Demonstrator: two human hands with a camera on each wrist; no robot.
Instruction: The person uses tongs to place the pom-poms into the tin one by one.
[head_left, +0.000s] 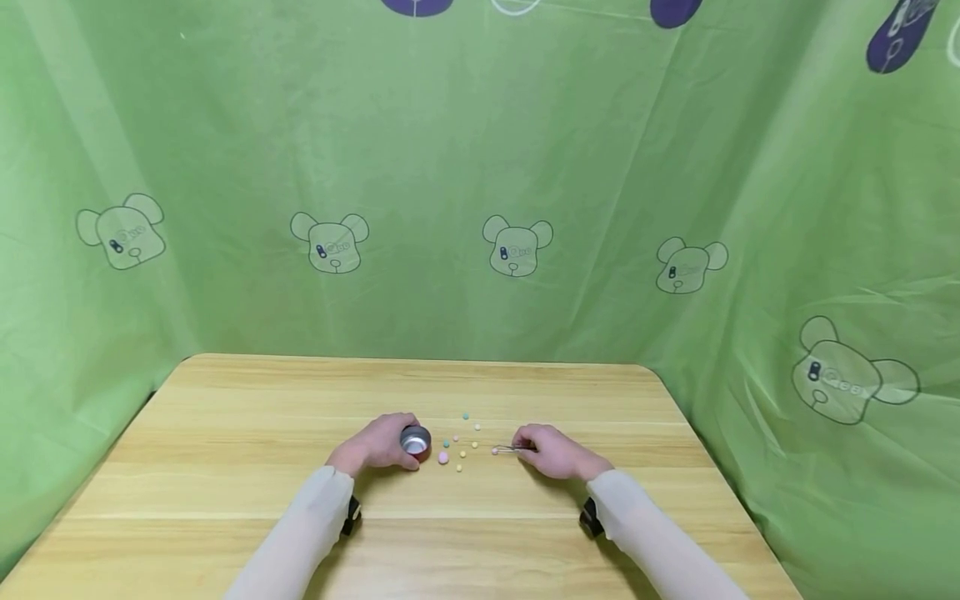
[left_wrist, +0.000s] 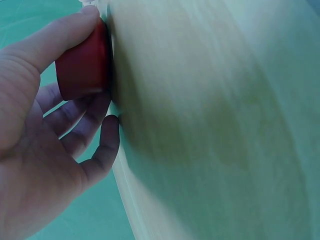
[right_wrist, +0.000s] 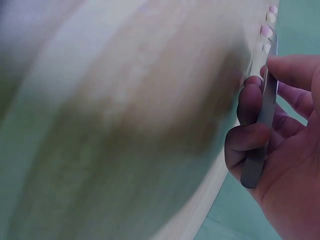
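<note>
Left hand: fingers and thumb of the left hand (head_left: 378, 442) are curled about the tin, thumb on the near side, fingers on the far side.
Tin: the red tin (head_left: 416, 443) sits at the right edge of the left hand, between thumb and fingers; grey opening faces up. Contact with the table (head_left: 300, 400) cannot be confirmed.
Large ball: the large pink ball (head_left: 443, 457) lies on the table just right of the tin.
Small balls: teal, white, pink and yellow small balls (head_left: 463, 454) lie scattered between the hands, nearer the tin.
Tip ball: a small pink tip ball (head_left: 495, 451) is at the tweezer points; whether it is clamped cannot be told.
Tweezers: the metal tweezers (head_left: 510, 448) project left from the right hand, blunt end against the palm side.
Right hand: the right hand (head_left: 553, 452) pinches the tweezers, fingers curled.
</note>
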